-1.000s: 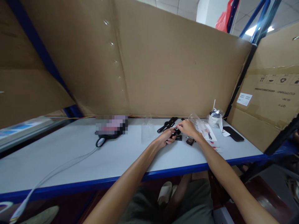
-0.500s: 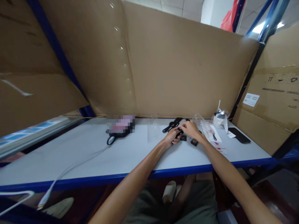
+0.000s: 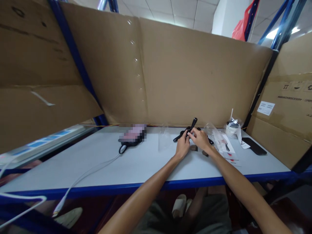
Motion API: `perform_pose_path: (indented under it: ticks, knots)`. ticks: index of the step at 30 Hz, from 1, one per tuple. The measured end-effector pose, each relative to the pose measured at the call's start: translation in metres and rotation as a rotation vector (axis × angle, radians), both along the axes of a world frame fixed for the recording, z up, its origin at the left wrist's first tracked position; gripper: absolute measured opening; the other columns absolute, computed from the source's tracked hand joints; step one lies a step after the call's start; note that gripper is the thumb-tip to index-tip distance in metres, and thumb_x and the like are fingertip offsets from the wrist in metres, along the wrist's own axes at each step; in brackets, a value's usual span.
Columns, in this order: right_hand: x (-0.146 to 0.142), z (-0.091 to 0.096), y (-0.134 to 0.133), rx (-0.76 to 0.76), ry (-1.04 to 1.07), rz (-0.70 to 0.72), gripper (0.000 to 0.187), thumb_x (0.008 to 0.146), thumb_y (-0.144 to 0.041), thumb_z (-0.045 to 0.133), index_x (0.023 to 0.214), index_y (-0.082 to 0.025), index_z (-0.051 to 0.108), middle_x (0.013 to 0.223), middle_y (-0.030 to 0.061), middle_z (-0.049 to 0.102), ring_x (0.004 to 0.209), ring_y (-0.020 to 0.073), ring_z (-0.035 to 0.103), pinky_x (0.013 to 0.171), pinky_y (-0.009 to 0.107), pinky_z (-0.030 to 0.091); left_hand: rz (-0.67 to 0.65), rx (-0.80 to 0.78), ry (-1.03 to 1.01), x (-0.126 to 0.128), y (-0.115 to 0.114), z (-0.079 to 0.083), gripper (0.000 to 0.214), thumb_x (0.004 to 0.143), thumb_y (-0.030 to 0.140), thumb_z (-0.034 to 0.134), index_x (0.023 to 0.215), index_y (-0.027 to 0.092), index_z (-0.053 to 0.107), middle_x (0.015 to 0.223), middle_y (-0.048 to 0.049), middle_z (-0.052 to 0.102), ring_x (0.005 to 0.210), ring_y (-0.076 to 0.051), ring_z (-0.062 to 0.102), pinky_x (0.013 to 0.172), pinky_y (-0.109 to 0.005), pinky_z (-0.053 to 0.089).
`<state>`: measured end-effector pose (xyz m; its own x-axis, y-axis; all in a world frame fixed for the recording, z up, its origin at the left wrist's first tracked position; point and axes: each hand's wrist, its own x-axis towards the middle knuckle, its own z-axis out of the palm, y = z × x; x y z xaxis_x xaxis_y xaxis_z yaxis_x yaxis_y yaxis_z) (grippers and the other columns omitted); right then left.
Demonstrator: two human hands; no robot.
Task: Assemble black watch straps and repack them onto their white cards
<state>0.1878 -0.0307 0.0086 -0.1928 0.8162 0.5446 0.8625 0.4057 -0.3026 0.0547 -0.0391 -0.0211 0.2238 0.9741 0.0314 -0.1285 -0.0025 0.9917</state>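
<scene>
Above the table, my left hand (image 3: 182,147) is closed around a black-handled tool (image 3: 194,123), whose glossy handle points up and away from me. My fingers hide its other end, so its kind does not show. My right hand (image 3: 200,139) pinches at the same tool, thumb and fingertips meeting beside the left fingers. Behind the hands lie more black handles; one black handle (image 3: 176,139) sticks out to the left, another black handle (image 3: 211,141) to the right. Close to my wrists are two small dark brown blocks (image 3: 194,148).
Clear plastic bags (image 3: 163,138) and printed cards (image 3: 227,148) flank the hands. Farther right are a wrapped cup with a straw (image 3: 232,128) and a black phone (image 3: 254,146). A blurred-out device (image 3: 133,135) with a white cable lies left. Cardboard walls (image 3: 195,71) enclose the table (image 3: 97,169).
The tool's long handle now points up between my hands, where it was mostly covered before. My left hand has turned more upright. The whole view has shifted slightly.
</scene>
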Motion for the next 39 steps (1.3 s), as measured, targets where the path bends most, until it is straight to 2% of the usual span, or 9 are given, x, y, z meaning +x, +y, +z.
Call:
perform_pose_path:
  ticks: [6, 11, 13, 16, 27, 30, 33, 36, 39]
  knots:
    - [-0.004, 0.000, -0.003, -0.016, -0.080, -0.045, 0.023, 0.107, -0.034, 0.052, 0.109, -0.020, 0.070, 0.089, 0.0064, 0.079, 0.080, 0.0203, 0.071, 0.066, 0.027, 0.034, 0.224, 0.290, 0.153, 0.000, -0.003, 0.000, 0.042, 0.097, 0.018, 0.054, 0.139, 0.020, 0.061, 0.088, -0.0083, 0.070, 0.077, -0.023, 0.064, 0.065, -0.025, 0.043]
    - [-0.011, 0.002, -0.010, -0.051, -0.184, -0.114, 0.027, 0.109, -0.030, 0.044, 0.117, -0.018, 0.066, 0.100, 0.0107, 0.080, 0.087, 0.0230, 0.074, 0.069, 0.029, 0.036, 0.325, 0.443, 0.512, -0.001, -0.001, -0.008, 0.047, 0.101, 0.019, 0.047, 0.147, 0.017, 0.058, 0.109, -0.0173, 0.076, 0.098, -0.030, 0.069, 0.081, -0.031, 0.046]
    - [-0.013, 0.001, -0.011, -0.049, -0.198, -0.141, 0.028, 0.110, -0.031, 0.041, 0.119, -0.017, 0.064, 0.100, 0.0112, 0.080, 0.088, 0.0241, 0.074, 0.068, 0.029, 0.037, 0.350, 0.459, 0.663, -0.001, -0.002, -0.009, 0.052, 0.104, 0.022, 0.042, 0.154, 0.016, 0.053, 0.108, -0.0182, 0.077, 0.097, -0.031, 0.071, 0.083, -0.033, 0.047]
    - [-0.015, -0.001, -0.012, -0.048, -0.183, -0.153, 0.029, 0.111, -0.031, 0.039, 0.119, -0.017, 0.063, 0.099, 0.0105, 0.080, 0.088, 0.0241, 0.075, 0.068, 0.029, 0.037, 0.389, 0.468, 0.779, -0.001, -0.004, -0.009, 0.055, 0.105, 0.024, 0.038, 0.159, 0.016, 0.047, 0.104, -0.0165, 0.079, 0.094, -0.030, 0.074, 0.085, -0.034, 0.049]
    - [-0.020, -0.009, -0.007, -0.058, 0.036, -0.129, 0.025, 0.110, -0.025, 0.038, 0.114, -0.016, 0.061, 0.100, 0.0110, 0.078, 0.090, 0.0229, 0.073, 0.068, 0.028, 0.036, 0.400, 0.567, 0.882, -0.004, -0.006, -0.010, 0.060, 0.103, 0.019, 0.040, 0.162, 0.014, 0.042, 0.103, -0.0174, 0.078, 0.090, -0.029, 0.075, 0.082, -0.034, 0.051]
    - [-0.020, -0.014, -0.003, -0.039, 0.111, -0.106, 0.023, 0.108, -0.025, 0.040, 0.110, -0.017, 0.061, 0.097, 0.0098, 0.078, 0.086, 0.0219, 0.071, 0.068, 0.027, 0.037, 0.401, 0.578, 0.816, -0.005, -0.004, -0.012, 0.057, 0.100, 0.020, 0.045, 0.157, 0.014, 0.049, 0.102, -0.0170, 0.078, 0.086, -0.028, 0.073, 0.078, -0.033, 0.050]
    - [-0.017, -0.014, 0.004, -0.016, 0.240, -0.027, 0.023, 0.106, -0.031, 0.046, 0.095, -0.020, 0.062, 0.087, 0.0060, 0.076, 0.077, 0.0196, 0.068, 0.066, 0.026, 0.037, 0.404, 0.546, 0.551, -0.002, 0.001, -0.011, 0.041, 0.098, 0.023, 0.050, 0.136, 0.017, 0.064, 0.090, -0.0119, 0.074, 0.075, -0.023, 0.068, 0.068, -0.028, 0.047]
    - [-0.006, -0.008, 0.013, 0.028, 0.404, 0.008, 0.039, 0.105, -0.042, 0.045, 0.073, -0.022, 0.056, 0.072, 0.0025, 0.069, 0.066, 0.0172, 0.062, 0.063, 0.027, 0.036, 0.262, 0.313, 0.142, 0.001, 0.007, -0.009, 0.019, 0.098, 0.033, 0.049, 0.100, 0.019, 0.062, 0.064, -0.0007, 0.059, 0.048, -0.014, 0.049, 0.049, -0.022, 0.035]
    - [0.011, -0.002, 0.023, 0.103, 0.534, -0.033, 0.046, 0.104, -0.045, 0.040, 0.066, -0.022, 0.052, 0.066, 0.0021, 0.065, 0.064, 0.0169, 0.059, 0.063, 0.027, 0.037, 0.086, 0.053, -0.153, 0.002, 0.010, -0.007, 0.020, 0.096, 0.040, 0.051, 0.086, 0.023, 0.046, 0.053, 0.0076, 0.045, 0.036, -0.008, 0.027, 0.039, -0.018, 0.017]
